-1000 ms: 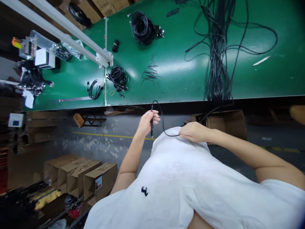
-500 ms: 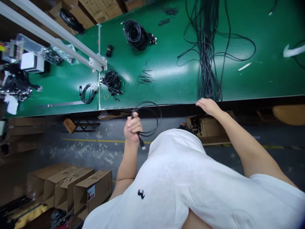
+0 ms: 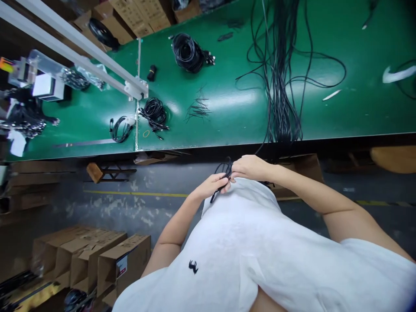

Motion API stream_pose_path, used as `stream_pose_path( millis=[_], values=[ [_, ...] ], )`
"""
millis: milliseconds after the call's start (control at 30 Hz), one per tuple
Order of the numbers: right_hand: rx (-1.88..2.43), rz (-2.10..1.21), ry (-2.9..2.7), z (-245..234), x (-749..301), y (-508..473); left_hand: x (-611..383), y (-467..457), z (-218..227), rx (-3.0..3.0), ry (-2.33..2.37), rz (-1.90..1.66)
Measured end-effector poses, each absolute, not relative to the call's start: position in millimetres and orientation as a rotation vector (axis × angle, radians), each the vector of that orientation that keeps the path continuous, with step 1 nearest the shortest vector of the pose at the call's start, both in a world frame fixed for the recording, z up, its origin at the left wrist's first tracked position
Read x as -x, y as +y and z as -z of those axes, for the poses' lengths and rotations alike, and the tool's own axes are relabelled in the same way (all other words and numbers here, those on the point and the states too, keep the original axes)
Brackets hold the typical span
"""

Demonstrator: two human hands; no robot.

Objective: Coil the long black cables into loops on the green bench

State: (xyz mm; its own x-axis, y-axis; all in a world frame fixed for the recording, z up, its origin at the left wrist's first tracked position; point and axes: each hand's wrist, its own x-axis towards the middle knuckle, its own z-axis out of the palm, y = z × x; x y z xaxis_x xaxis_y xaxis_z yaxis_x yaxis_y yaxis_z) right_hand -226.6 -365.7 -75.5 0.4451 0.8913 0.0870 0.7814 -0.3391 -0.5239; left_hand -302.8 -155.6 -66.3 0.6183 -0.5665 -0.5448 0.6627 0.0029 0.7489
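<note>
A black cable (image 3: 228,169), partly looped, is held in front of my white shirt, just off the table's front edge. My left hand (image 3: 212,186) is closed around the loops, and one end of the cable pokes out below the fingers. Right beside it, my right hand (image 3: 248,167) pinches the same cable at the top of the loops. From there a length runs up toward the long bundle of black cables (image 3: 282,95) lying across the green table (image 3: 234,117) and hanging near its edge. My fingers hide part of the loops.
Coiled cables (image 3: 188,52) sit farther back, with a smaller coil (image 3: 154,113) nearer the edge. Thin black ties (image 3: 199,107) lie scattered between. A metal post (image 3: 130,86) stands on the left. Open cardboard boxes (image 3: 107,264) stand on the floor, with a wooden stool (image 3: 95,172) under the table.
My right hand has come from the bundle at the table edge to meet my left. My left hand has moved right, and the wide cable loop is now gathered small between both hands.
</note>
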Motion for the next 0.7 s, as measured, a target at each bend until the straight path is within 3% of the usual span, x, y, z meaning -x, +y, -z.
stream_pose_path(
  millis=[100,200,300,400,500,700],
  values=[
    [2.220,-0.272,-1.229,107,197,-415,307,-139,60,-1.014,0.199,0.947],
    [2.519,-0.094,-0.915,150,170,-481,306,-106,46,-0.845,0.353,0.585],
    [2.731,-0.144,-0.853,173,170,-512,303,-81,29,-0.761,0.450,0.221],
    [2.667,-0.357,-1.190,159,209,-484,296,-79,21,-0.797,0.512,0.146],
    [2.275,-0.474,-1.556,125,260,-430,289,-94,32,-0.945,0.515,0.254],
    [1.922,-0.424,-1.474,75,261,-373,304,-142,66,-1.168,0.331,0.644]
  ],
)
